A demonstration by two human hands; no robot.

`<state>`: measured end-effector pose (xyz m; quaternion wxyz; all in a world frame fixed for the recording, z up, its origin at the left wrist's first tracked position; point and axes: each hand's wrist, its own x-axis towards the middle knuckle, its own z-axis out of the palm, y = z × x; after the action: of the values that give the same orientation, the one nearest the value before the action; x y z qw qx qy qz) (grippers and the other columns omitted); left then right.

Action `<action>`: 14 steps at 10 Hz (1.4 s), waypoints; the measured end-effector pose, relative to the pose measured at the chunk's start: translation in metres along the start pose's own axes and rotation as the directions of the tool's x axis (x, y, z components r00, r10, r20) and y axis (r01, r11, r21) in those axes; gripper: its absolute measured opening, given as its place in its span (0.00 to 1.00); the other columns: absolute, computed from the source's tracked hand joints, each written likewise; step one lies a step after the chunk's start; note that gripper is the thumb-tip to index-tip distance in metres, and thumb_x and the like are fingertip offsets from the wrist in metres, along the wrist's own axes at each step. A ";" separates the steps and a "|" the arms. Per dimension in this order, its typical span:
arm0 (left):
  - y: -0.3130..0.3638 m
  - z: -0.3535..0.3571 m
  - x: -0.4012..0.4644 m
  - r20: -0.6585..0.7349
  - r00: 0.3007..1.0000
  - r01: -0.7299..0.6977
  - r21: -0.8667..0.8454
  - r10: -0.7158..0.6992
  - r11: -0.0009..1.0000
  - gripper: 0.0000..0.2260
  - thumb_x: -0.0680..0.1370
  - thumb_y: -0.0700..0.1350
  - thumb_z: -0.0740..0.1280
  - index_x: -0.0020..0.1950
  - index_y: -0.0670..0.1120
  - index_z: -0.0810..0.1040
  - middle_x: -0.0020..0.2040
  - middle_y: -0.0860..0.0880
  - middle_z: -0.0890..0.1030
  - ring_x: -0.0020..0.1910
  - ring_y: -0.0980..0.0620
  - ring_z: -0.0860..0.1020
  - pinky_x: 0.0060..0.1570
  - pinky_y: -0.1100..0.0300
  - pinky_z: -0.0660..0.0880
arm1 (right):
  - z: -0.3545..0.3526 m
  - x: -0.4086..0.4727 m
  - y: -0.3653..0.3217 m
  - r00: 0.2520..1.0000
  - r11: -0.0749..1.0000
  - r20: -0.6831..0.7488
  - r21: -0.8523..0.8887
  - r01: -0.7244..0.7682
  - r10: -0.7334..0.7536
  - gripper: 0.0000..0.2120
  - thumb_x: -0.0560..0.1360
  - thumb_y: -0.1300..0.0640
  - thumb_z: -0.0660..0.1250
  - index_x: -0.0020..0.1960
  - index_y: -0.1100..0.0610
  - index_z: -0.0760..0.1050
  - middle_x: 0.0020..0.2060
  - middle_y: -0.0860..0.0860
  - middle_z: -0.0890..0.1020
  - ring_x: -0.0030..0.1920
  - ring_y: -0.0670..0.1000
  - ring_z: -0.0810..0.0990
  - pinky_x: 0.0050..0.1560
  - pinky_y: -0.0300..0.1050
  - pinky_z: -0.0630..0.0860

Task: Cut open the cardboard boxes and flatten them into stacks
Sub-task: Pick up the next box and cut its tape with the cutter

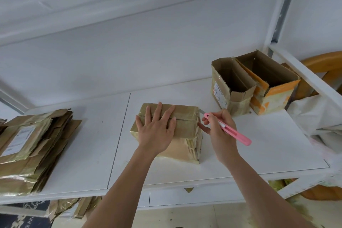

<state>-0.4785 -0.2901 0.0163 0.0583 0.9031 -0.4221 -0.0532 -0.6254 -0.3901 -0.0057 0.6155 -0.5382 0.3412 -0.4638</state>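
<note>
A taped brown cardboard box (187, 126) stands closed in the middle of the white table (92, 153). My left hand (156, 129) lies flat on the box top with fingers spread, covering part of the centre seam. My right hand (219, 129) grips a pink utility knife (233, 131) just off the box's right edge, the blade end pointing at the top right corner. A stack of flattened boxes (31, 146) lies at the table's left end.
Two opened boxes, a brown one (229, 90) and an orange-taped one (270, 83), stand upright at the back right. White bags (318, 118) sit by the right frame. More flattened cardboard (74, 207) lies under the table.
</note>
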 end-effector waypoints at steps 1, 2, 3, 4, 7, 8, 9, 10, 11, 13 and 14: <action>0.003 0.003 0.000 -0.042 0.999 0.010 -0.011 -0.010 1.000 0.21 0.83 0.59 0.43 0.77 0.67 0.51 0.81 0.56 0.47 0.79 0.44 0.44 0.74 0.35 0.42 | -0.004 -0.001 0.003 0.999 1.000 0.028 0.009 -0.024 0.024 0.07 0.78 0.66 0.64 0.44 0.67 0.69 0.36 0.62 0.78 0.39 0.52 0.80 0.43 0.55 0.83; 0.005 0.002 0.001 -0.050 0.999 0.015 -0.018 -0.016 1.000 0.21 0.83 0.59 0.43 0.77 0.67 0.52 0.81 0.55 0.48 0.79 0.44 0.45 0.74 0.35 0.42 | -0.006 -0.008 0.004 0.999 0.999 0.041 0.025 -0.031 0.030 0.09 0.75 0.60 0.65 0.42 0.66 0.69 0.34 0.60 0.77 0.38 0.55 0.79 0.47 0.64 0.81; 0.006 0.003 -0.002 -0.064 0.998 0.008 -0.006 -0.009 1.000 0.21 0.83 0.59 0.42 0.76 0.67 0.53 0.81 0.55 0.48 0.79 0.44 0.45 0.74 0.35 0.43 | -0.007 -0.013 0.002 0.999 0.999 0.050 0.036 -0.014 0.012 0.10 0.72 0.58 0.64 0.41 0.65 0.69 0.33 0.57 0.77 0.37 0.54 0.79 0.47 0.66 0.80; 0.006 0.004 -0.003 -0.080 0.997 -0.001 -0.004 0.000 1.000 0.21 0.83 0.59 0.42 0.76 0.67 0.53 0.81 0.55 0.49 0.79 0.43 0.46 0.74 0.35 0.43 | -0.010 -0.016 0.001 0.999 1.000 0.054 0.028 0.004 -0.006 0.08 0.73 0.59 0.64 0.40 0.63 0.69 0.32 0.53 0.78 0.37 0.54 0.80 0.47 0.67 0.80; 0.006 0.003 -0.001 -0.063 0.998 0.020 -0.022 -0.021 1.000 0.20 0.83 0.58 0.43 0.76 0.67 0.53 0.81 0.55 0.49 0.79 0.43 0.46 0.74 0.35 0.43 | -0.015 -0.033 0.006 0.991 0.994 0.107 -0.063 0.092 -0.085 0.08 0.72 0.57 0.65 0.38 0.57 0.68 0.31 0.53 0.78 0.33 0.57 0.79 0.39 0.63 0.79; 0.007 0.003 -0.001 -0.062 0.998 0.018 -0.019 -0.019 1.000 0.20 0.83 0.58 0.43 0.76 0.67 0.54 0.81 0.55 0.49 0.79 0.44 0.46 0.73 0.35 0.43 | -0.016 -0.043 0.006 0.987 0.986 0.119 -0.114 0.122 -0.108 0.08 0.72 0.55 0.64 0.38 0.55 0.68 0.31 0.53 0.77 0.33 0.63 0.77 0.35 0.67 0.75; 0.007 0.004 -0.004 -0.064 0.998 0.004 -0.024 -0.005 1.000 0.20 0.83 0.58 0.43 0.76 0.68 0.54 0.81 0.55 0.49 0.79 0.44 0.46 0.74 0.36 0.43 | -0.023 -0.046 0.008 0.983 0.984 0.152 -0.131 0.121 -0.101 0.08 0.73 0.57 0.63 0.39 0.60 0.68 0.32 0.54 0.78 0.33 0.66 0.77 0.36 0.69 0.75; 0.008 0.003 -0.006 -0.068 0.998 0.006 -0.037 -0.008 0.999 0.20 0.83 0.58 0.43 0.75 0.68 0.54 0.81 0.55 0.49 0.80 0.44 0.46 0.74 0.36 0.42 | -0.031 -0.049 0.001 0.968 0.974 0.227 -0.170 0.149 -0.108 0.11 0.71 0.52 0.63 0.38 0.59 0.68 0.31 0.55 0.78 0.33 0.64 0.77 0.36 0.67 0.75; 0.008 0.000 -0.007 -0.047 0.999 -0.012 -0.061 0.009 0.998 0.20 0.83 0.58 0.44 0.76 0.68 0.54 0.81 0.55 0.48 0.80 0.45 0.45 0.74 0.36 0.41 | -0.040 -0.047 -0.012 0.945 0.971 0.307 -0.167 0.172 -0.115 0.15 0.70 0.48 0.63 0.39 0.62 0.70 0.33 0.58 0.78 0.35 0.64 0.77 0.36 0.62 0.76; 0.009 -0.010 -0.018 -0.149 0.946 0.280 -0.081 -0.289 0.957 0.34 0.76 0.71 0.54 0.78 0.57 0.52 0.79 0.46 0.44 0.77 0.38 0.43 0.73 0.37 0.41 | -0.029 0.003 -0.016 0.973 0.976 0.158 -0.111 0.185 -0.167 0.05 0.79 0.65 0.64 0.46 0.65 0.70 0.36 0.56 0.80 0.37 0.44 0.81 0.41 0.36 0.78; 0.014 -0.021 -0.022 -0.129 0.878 0.437 -0.178 -0.462 0.881 0.46 0.68 0.76 0.61 0.76 0.49 0.53 0.71 0.45 0.52 0.67 0.38 0.57 0.62 0.43 0.62 | -0.013 0.024 -0.010 0.966 0.969 0.202 -0.154 0.191 -0.159 0.05 0.80 0.62 0.64 0.47 0.60 0.68 0.39 0.60 0.79 0.36 0.42 0.80 0.38 0.36 0.78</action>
<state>-0.5001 -0.2810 0.0400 0.1443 0.9711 -0.1890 -0.0197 -0.6315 -0.4173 0.0034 0.5526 -0.6589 0.2714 -0.4323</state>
